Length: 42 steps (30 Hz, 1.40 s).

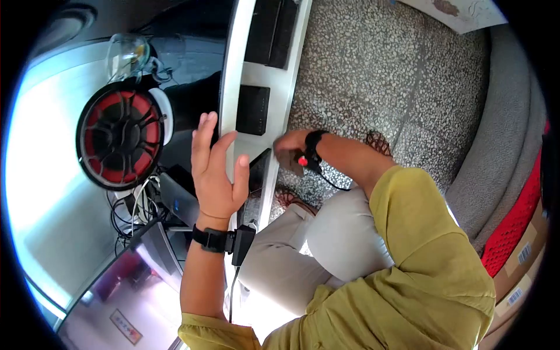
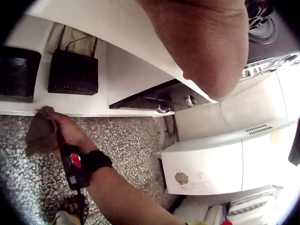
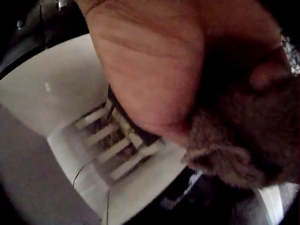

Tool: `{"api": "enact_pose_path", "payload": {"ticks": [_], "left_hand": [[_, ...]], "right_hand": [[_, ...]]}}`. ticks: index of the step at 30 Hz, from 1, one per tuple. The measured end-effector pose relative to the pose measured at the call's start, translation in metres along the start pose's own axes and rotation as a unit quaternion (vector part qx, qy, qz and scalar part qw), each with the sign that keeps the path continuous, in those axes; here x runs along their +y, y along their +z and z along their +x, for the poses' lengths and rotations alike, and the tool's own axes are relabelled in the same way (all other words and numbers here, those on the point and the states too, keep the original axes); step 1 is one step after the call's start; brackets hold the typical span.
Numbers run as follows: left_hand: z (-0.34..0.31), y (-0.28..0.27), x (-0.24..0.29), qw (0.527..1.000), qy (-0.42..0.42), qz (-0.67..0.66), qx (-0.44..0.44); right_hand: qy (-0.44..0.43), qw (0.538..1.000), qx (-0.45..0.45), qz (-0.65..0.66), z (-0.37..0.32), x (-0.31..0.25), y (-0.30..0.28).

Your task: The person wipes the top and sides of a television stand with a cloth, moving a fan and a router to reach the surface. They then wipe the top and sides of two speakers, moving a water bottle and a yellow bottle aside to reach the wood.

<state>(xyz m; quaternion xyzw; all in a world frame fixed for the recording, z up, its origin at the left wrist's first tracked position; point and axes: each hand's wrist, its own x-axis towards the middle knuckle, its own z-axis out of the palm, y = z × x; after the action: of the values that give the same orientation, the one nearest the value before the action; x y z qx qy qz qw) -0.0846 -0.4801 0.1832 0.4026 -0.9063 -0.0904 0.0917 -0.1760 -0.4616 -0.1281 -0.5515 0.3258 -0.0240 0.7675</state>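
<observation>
My right hand (image 1: 293,142) is low beside the white cabinet (image 1: 279,96), at the edge of its open shelf. It grips a brown cloth (image 2: 41,135), which hangs below the fingers in the left wrist view. Up close in the right wrist view, the cloth (image 3: 234,150) looks fuzzy and is bunched against the palm. My left hand (image 1: 217,182) is at the edge of the dark glossy cabinet top, fingers spread and holding nothing. A black router (image 2: 73,72) with raised antennas stands on the shelf near the right hand.
A round red-and-black speaker (image 1: 121,135) stands on the cabinet top, with tangled cables (image 1: 137,213) and a screen (image 1: 125,286) nearby. Another black box (image 1: 271,32) occupies the shelf. Speckled floor (image 1: 361,70) separates the cabinet from a grey sofa (image 1: 499,134).
</observation>
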Motion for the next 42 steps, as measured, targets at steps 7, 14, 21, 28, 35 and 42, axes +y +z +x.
{"api": "enact_pose_path", "payload": {"ticks": [7,14,21,28,35,42], "left_hand": [[0.000,-0.002,0.002,1.000,0.009,-0.006,0.018],[-0.014,-0.004,0.008,0.998,0.022,-0.001,0.056],[-0.100,-0.042,0.114,0.971,-0.106,-0.213,-0.036],[-0.268,-0.087,0.199,0.945,-0.195,-0.239,0.113],[-0.377,-0.095,0.260,0.852,-0.399,-0.232,0.247],[-0.406,-0.080,0.289,0.650,-0.422,-0.538,0.331]], "right_hand": [[0.019,1.000,-0.017,0.018,-0.107,-0.102,-0.028],[-0.101,0.955,0.196,0.200,-0.319,-0.177,-0.042],[-0.384,0.744,0.495,0.233,-0.430,-0.133,0.037],[-0.275,0.844,0.321,0.330,-0.385,-0.236,0.163],[-0.136,0.915,-0.091,0.370,-0.301,-0.282,0.262],[-0.075,0.968,-0.179,0.160,-0.293,-0.282,0.350]]}}
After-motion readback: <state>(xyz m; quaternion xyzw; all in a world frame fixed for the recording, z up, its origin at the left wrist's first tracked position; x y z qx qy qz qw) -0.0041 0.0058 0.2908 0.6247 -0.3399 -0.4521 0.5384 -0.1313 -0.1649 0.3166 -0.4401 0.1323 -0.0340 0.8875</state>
